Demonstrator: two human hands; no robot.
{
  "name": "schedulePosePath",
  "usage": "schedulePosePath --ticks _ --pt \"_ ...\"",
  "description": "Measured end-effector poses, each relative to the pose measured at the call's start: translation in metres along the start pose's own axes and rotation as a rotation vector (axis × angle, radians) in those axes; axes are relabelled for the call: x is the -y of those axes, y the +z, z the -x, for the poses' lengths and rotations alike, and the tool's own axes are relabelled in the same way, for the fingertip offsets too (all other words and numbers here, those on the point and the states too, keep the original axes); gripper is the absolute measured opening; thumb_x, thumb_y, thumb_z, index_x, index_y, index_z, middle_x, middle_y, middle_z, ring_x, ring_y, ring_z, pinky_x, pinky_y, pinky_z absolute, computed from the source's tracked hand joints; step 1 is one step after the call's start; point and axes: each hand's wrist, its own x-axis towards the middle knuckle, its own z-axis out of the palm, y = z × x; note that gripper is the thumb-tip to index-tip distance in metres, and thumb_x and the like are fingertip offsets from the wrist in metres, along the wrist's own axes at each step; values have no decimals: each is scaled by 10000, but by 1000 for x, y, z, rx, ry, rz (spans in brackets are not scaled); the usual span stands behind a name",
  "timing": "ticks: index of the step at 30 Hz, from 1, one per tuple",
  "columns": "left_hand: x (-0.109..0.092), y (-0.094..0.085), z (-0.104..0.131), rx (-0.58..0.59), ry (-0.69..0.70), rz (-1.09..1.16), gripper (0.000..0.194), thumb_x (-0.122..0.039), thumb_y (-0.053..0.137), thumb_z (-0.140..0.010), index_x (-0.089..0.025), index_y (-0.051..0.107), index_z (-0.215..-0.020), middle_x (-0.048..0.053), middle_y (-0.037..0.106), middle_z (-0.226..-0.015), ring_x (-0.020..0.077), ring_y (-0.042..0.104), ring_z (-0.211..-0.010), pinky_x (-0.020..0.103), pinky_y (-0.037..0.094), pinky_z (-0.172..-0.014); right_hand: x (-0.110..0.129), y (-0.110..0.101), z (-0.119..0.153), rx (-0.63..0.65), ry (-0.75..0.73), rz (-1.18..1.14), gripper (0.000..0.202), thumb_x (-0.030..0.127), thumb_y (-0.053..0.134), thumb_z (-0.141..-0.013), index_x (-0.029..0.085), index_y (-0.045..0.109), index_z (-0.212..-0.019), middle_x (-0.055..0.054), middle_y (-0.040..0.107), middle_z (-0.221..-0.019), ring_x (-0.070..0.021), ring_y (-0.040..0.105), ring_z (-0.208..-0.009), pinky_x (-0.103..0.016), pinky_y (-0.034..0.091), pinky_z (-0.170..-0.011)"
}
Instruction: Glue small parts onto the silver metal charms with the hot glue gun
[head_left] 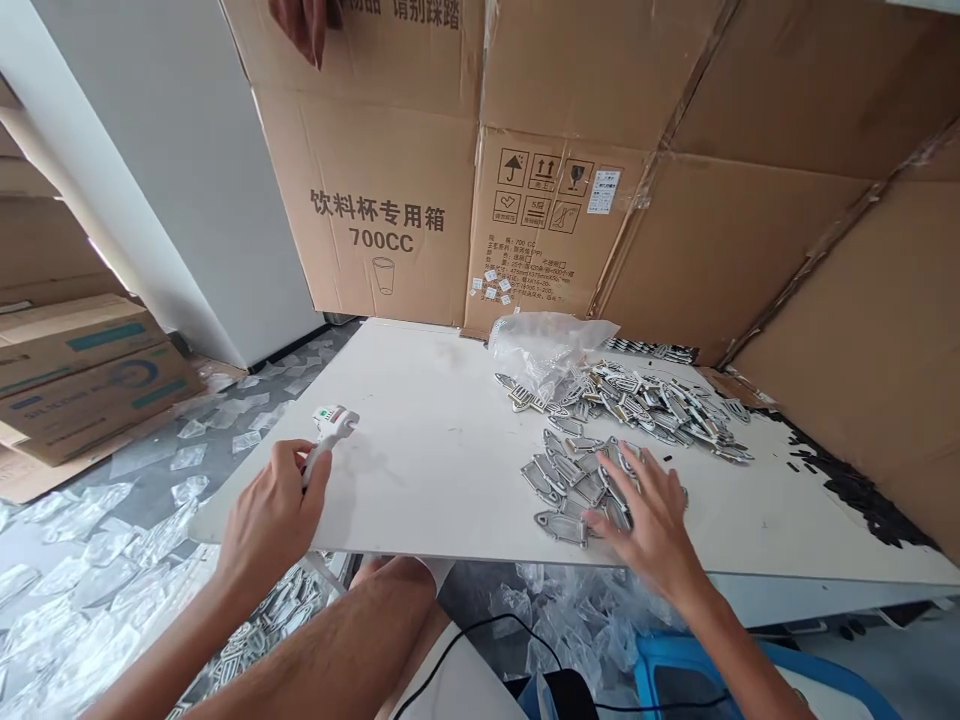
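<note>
My left hand (271, 512) grips a small white hand tool (328, 432) at the near left edge of a white board (435, 450). The tool's head rests on the board. My right hand (651, 525) lies flat with fingers spread on a small cluster of flat silver metal tags (574, 480) near the board's front edge. A much bigger heap of the same tags (652, 405) lies behind it, beside a crumpled clear plastic bag (544, 345).
Large cardboard boxes (390, 190) wall off the back and right. Small black bits (855, 490) litter the board's right end. Clear plastic wrappers (90, 560) cover the floor at left. More tags (277, 600) lie under the board. Another person's hand (300, 25) touches the top box.
</note>
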Motion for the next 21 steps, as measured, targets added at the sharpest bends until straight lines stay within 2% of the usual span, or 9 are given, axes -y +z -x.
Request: schedulePosePath --ticks 3,6,9,13,21 --pt "2 -1 2 -3 0 20 429 -611 350 -1090 -238 522 -1214 164 802 -1175 382 770 -1011 399 477 -739 13 8 -5 104 -59 20 912 885 493 -1048 440 320 -1824 -46 176 -1947 -509 211 -1763 -851 233 -1362" --pt "2 -2 5 13 10 28 417 -603 327 -1108 -245 519 -1203 161 803 -1176 385 769 -1023 411 485 -760 22 18 -15 160 -97 22 938 910 484 -1036 477 250 -1835 -11 186 -1944 -502 230 -1760 -859 243 -1359" --pt "2 -2 6 10 20 47 413 -602 323 -1116 -248 518 -1198 161 803 -1171 375 767 -999 412 486 -747 34 23 -22 202 -135 36 897 910 471 -1040 498 295 -1818 35 264 -1921 -521 232 -1753 -892 226 -1348" --pt "6 -2 3 -14 17 59 398 -591 340 -1114 -247 525 -1194 157 802 -1172 368 764 -986 412 490 -752 58 26 -29 231 -156 7 787 851 431 -1091 481 405 -1784 38 380 -1879 -503 260 -1745 -890 206 -1355" --pt "11 0 0 -43 6 69 407 -611 366 -1111 -255 549 -1184 155 816 -1123 367 777 -961 397 489 -721 134 39 -46 197 -73 -98 775 812 368 -1117 385 513 -1747 -52 505 -1812 -517 303 -1705 -873 166 -1338"
